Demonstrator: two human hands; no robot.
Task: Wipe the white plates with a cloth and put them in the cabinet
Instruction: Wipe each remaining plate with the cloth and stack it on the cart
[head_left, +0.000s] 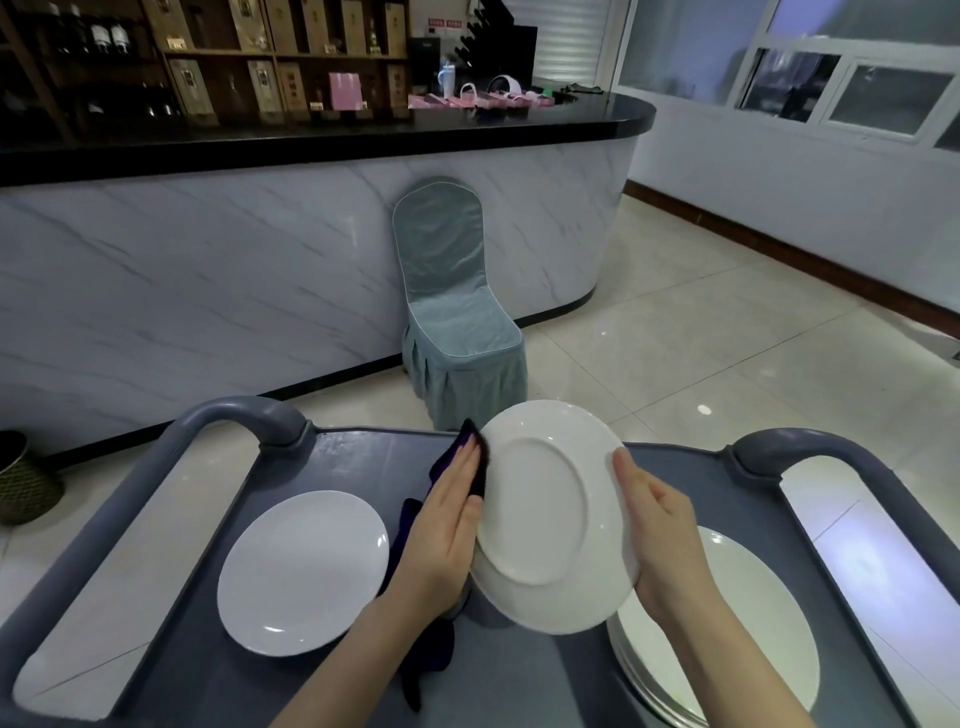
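Note:
A white plate (545, 514) is held tilted above the grey cart (343, 457), its underside facing me. My right hand (660, 545) grips the plate's right rim, thumb on the near face. My left hand (449, 525) lies with straight fingers along the plate's left edge, pressing a dark purple cloth (470, 447) against it. The cloth hangs down under my left wrist. A single white plate (304, 571) lies flat on the cart to the left. A stack of white plates (737, 639) sits at the lower right, partly behind my right arm.
The cart has raised grey handles at the left (244, 415) and right (810, 447). Beyond it stand a chair with a blue-grey cover (452, 306) and a marble-fronted bar counter (208, 280). A woven bin (21, 483) sits on the floor at the left. Tiled floor stretches to the right.

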